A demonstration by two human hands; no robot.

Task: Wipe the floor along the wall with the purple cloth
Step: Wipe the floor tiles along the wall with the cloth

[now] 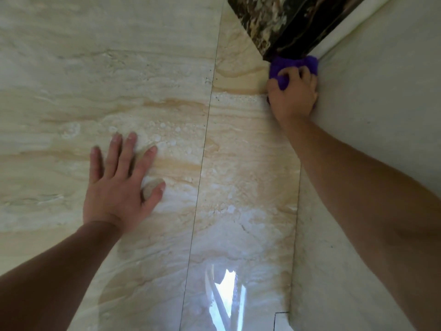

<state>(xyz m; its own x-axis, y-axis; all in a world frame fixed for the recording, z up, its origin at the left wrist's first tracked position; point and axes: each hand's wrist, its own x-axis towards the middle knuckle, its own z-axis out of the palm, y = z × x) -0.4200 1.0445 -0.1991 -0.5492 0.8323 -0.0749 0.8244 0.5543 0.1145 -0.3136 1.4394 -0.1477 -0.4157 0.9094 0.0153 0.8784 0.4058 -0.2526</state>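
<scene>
The purple cloth (279, 69) is bunched on the glossy beige marble floor (238, 177), pressed into the corner where the pale wall (372, 96) meets a dark marble block. My right hand (293, 96) lies on top of the cloth and grips it, fingers curled into the fabric, right against the wall's base. Part of the cloth is hidden under the hand. My left hand (119, 185) rests flat on the floor to the left, fingers spread, holding nothing.
A dark, speckled marble block (274, 22) stands against the wall just beyond the cloth. A thin grout line (202, 154) runs lengthwise down the floor. Window glare shines on the tiles near the bottom (226, 295). A pale skirting strip follows the wall.
</scene>
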